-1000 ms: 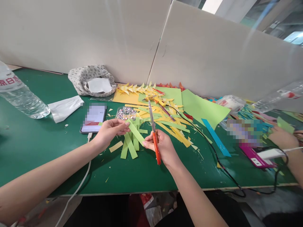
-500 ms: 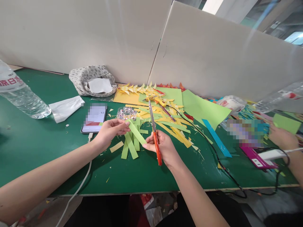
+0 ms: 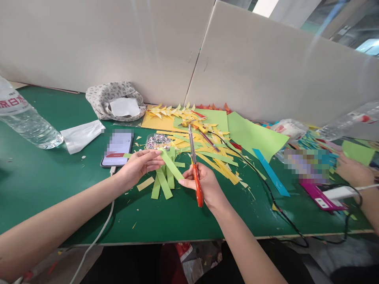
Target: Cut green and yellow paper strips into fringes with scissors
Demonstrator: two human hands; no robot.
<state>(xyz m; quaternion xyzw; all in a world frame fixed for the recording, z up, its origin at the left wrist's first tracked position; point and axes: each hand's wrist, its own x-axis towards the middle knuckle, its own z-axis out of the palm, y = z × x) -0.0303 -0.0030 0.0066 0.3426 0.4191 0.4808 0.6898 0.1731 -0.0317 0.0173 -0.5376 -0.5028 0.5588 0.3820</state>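
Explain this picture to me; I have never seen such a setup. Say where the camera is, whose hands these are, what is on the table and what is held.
There is no machine: a camera worn on a person's head looks down at their bare hands. The left hand pinches one end of a green paper strip; the right hand grips orange-handled scissors and touches the strip's other end. On the green table lie cut paper strips, a phone and a water bottle. The hand at far right is another person's.

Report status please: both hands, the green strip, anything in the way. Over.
Left hand pinches green strip at far end. Right hand grips scissors, fingertips on near end. Cut strips lie beneath; phone beside left hand.
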